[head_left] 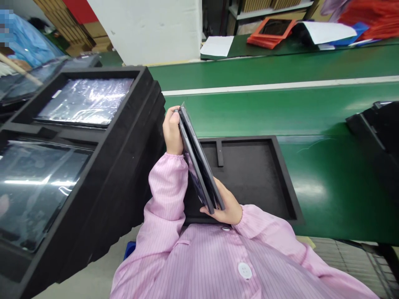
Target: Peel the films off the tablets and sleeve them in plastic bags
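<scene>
Two thin dark slabs that look like tablets, a left one (193,161) and a right one (202,158), are held on edge and tilted, with a narrow gap between them. My left hand (173,132) is closed on their upper end, thumb near the top edge. Round their lower end my right hand (227,204) is closed, its thumb under the bottom corner. Clear film sticks out at the top. Below them lies a black foam tray (252,178) with a short divider. Their screen faces are mostly hidden.
At left rises a stack of black foam trays (124,145), the top one holding film-covered tablets (89,99). A green conveyor belt (311,108) runs across. Black items (377,137) stand at right. Orange frames (271,31) and paper (217,45) lie behind; a person's blue sleeve (34,41) shows far left.
</scene>
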Available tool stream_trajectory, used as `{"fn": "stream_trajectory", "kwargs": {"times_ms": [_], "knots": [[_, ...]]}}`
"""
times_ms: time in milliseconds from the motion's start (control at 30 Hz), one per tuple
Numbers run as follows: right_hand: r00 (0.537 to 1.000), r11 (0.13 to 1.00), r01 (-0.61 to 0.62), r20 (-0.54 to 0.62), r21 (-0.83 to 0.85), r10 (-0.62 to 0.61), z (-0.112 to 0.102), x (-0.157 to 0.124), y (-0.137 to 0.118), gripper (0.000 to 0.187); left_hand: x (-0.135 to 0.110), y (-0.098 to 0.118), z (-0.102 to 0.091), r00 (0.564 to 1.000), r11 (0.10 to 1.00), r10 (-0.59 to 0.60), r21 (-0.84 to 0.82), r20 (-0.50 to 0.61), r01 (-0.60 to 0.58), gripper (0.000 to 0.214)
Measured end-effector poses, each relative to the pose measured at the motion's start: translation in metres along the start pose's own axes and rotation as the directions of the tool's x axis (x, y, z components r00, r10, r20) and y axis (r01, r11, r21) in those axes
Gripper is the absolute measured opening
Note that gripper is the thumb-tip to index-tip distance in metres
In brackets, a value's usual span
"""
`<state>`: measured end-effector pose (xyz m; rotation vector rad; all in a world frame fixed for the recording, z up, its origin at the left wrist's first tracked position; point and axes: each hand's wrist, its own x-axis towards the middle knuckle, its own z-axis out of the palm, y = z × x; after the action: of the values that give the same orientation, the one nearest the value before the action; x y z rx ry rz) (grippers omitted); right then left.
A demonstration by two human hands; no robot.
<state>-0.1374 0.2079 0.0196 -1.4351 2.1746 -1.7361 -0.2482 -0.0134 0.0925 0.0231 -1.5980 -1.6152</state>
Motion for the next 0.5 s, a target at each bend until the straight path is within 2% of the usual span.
{"fn": "stream_trajectory", "kwargs": {"times_ms": [267,367,433,500], "knots": [[1.0,1.0,0.003,-0.018,-0.024,-0.003,0.0,0.001,-0.002,0.09,0.0,0.009,0.002,0.998,0.998,-0.062,-0.011,-0.019,0.061,0.035],[1.0,0.997,-0.007,-0.022,-0.072,0.005,0.0,0.001,-0.003,0.086,-0.002,0.017,0.005,0.989,0.989,-0.151,0.0,0.001,0.151,0.031],[1.0,0.995,0.006,0.019,-0.104,-0.004,-0.005,-0.001,-0.001,0.086,0.0,0.019,0.007,0.983,0.981,-0.185,0.065,0.005,0.184,0.03],[0.996,0.991,0.018,0.092,-0.135,-0.006,-0.018,-0.007,0.002,0.087,0.004,0.02,0.006,0.987,0.974,-0.162,0.161,-0.016,0.162,0.031]]}}
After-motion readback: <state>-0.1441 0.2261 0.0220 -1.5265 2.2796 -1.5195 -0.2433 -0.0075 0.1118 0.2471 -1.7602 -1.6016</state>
